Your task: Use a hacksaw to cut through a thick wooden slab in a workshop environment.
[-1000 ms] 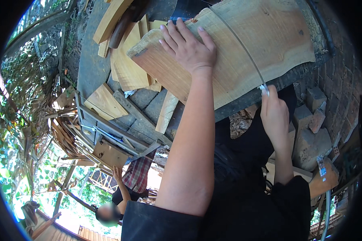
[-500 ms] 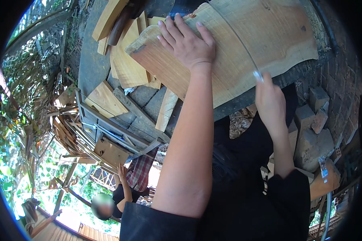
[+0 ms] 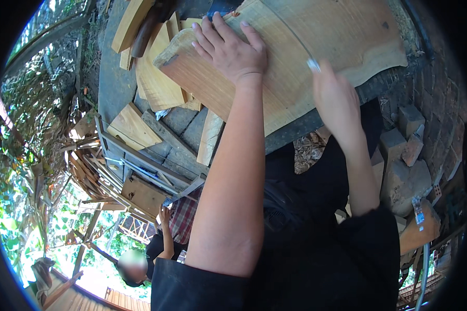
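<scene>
Using a counter [image 3: 115,85] as support for a board [image 3: 285,75], lying flat near offcuts [image 3: 163,85]. Pressing on the board's left part with the left hand [image 3: 238,57], with fingers spread. Holding the right hand [image 3: 338,98] over the near edge, with fingers pinching the pale end of a thin strip [image 3: 297,37] lying across the board. Possibly risking a swivel of the board, through pressing on one side only, or a slip of the strip, through a loose pinch.

The broad pale-brown wooden slab [image 3: 347,46] looks smooth and matt from here, rougher at one edge; the thin grey curved strip [image 3: 291,29] looks metal, the chunky grey blocks [image 3: 410,181] rough as concrete, the black left sleeve [image 3: 197,287] matt cloth
</scene>
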Demonstrator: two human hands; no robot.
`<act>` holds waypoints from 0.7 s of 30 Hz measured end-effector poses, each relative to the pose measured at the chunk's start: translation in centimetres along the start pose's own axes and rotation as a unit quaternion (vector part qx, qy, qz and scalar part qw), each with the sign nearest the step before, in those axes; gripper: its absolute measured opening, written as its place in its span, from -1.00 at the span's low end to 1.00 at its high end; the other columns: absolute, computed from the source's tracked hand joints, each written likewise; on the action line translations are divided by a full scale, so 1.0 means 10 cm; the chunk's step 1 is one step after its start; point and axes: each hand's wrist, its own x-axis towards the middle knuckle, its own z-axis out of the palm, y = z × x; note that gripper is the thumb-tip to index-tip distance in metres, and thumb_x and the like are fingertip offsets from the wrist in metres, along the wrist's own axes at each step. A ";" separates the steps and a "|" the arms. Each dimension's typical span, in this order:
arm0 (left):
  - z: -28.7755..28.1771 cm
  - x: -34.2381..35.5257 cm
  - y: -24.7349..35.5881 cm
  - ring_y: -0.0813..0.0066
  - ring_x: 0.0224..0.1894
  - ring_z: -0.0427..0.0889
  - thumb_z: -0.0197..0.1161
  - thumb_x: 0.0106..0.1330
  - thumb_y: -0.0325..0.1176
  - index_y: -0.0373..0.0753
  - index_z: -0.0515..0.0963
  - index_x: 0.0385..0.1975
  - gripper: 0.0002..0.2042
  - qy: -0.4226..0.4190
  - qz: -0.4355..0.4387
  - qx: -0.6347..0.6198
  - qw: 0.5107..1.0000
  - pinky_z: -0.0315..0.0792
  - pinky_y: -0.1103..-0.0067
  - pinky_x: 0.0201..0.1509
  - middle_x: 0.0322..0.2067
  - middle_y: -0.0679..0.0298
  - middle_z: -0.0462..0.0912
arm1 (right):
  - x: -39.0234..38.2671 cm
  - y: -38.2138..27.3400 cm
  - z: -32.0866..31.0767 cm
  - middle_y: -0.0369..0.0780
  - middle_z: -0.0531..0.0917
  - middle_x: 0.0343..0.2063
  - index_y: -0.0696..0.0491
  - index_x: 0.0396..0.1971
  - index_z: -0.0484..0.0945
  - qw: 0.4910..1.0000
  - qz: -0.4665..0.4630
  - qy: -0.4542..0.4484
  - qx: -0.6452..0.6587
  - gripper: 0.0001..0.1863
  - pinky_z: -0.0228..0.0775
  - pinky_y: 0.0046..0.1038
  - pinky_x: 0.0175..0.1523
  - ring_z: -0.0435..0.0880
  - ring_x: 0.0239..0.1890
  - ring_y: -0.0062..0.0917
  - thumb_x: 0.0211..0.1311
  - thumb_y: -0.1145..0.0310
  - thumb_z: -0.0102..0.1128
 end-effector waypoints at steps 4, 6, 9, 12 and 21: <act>-0.01 0.03 0.09 0.00 0.24 0.06 0.00 0.12 -0.15 -0.36 0.30 -0.01 -0.51 0.001 0.001 -0.011 1.000 -0.16 0.18 0.30 0.04 -0.01 0.28 | -0.57 0.18 -0.10 0.04 0.53 -0.68 0.18 -0.41 0.36 0.997 0.068 -0.019 0.012 -0.75 0.38 -0.13 -0.45 0.56 -0.52 -0.06 0.26 0.28 -0.17; -0.02 0.03 0.07 0.00 0.24 0.06 0.00 0.12 -0.15 -0.36 0.30 -0.01 -0.51 -0.001 0.000 -0.012 1.000 -0.16 0.18 0.30 0.04 -0.02 0.28 | -0.52 0.16 -0.07 0.04 0.52 -0.69 0.17 -0.40 0.35 0.997 0.074 -0.019 0.025 -0.76 0.37 -0.12 -0.46 0.57 -0.52 -0.06 0.26 0.29 -0.16; 0.01 0.02 0.08 0.00 0.24 0.05 0.00 0.12 -0.15 -0.36 0.29 0.00 -0.51 -0.004 0.003 -0.008 1.000 -0.16 0.18 0.30 0.05 -0.01 0.28 | 0.03 -0.02 0.06 0.05 0.53 -0.68 0.19 -0.38 0.36 1.000 0.014 0.011 0.016 -0.74 0.38 -0.13 -0.44 0.57 -0.51 -0.05 0.27 0.29 -0.19; 0.08 -0.05 0.27 -0.01 0.24 0.06 0.00 0.12 -0.16 -0.36 0.30 0.00 -0.51 -0.013 0.008 -0.031 0.999 -0.16 0.18 0.30 0.04 -0.01 0.28 | 0.22 0.05 0.03 0.05 0.53 -0.67 0.20 -0.38 0.37 0.998 -0.001 0.053 -0.016 -0.73 0.39 -0.13 -0.43 0.56 -0.51 -0.04 0.27 0.29 -0.21; 0.01 -0.01 0.12 0.07 0.24 0.04 -0.04 0.16 -0.11 -0.30 0.29 0.03 -0.51 -0.003 -0.004 -0.001 1.000 -0.14 0.22 0.28 0.06 0.07 0.27 | -0.76 0.33 -0.10 0.05 0.50 -0.72 0.14 -0.34 0.33 0.996 0.085 -0.010 0.027 -0.81 0.33 -0.07 -0.48 0.54 -0.54 -0.03 0.23 0.31 -0.12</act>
